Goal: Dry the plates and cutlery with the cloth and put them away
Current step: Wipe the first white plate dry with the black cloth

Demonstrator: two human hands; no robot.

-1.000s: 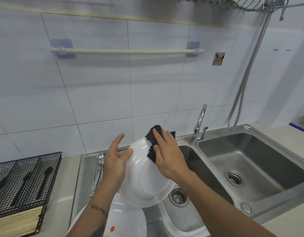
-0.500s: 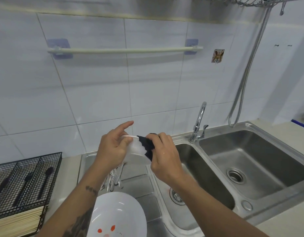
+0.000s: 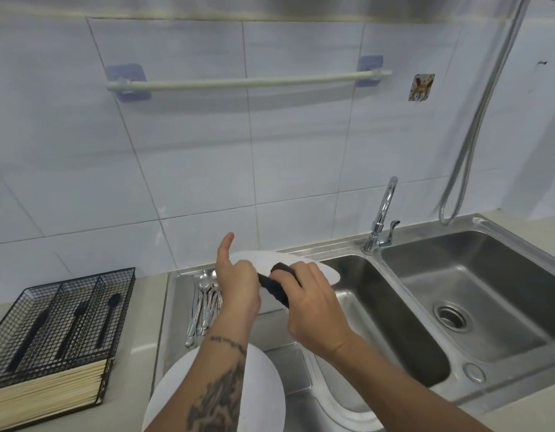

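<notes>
Left hand (image 3: 237, 285) grips the white plate (image 3: 316, 268) at its near-left rim, index finger raised; right hand (image 3: 313, 302) clamps the dark cloth (image 3: 274, 286) against it, above the sink (image 3: 394, 307).

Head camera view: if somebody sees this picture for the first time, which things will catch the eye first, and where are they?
In the centre, the left hand holds a white plate nearly flat over the sink's edge, while the right hand presses a dark cloth on its rim. Behind them, metal cutlery lies on the drainboard; a black wire basket sits far left.
</notes>
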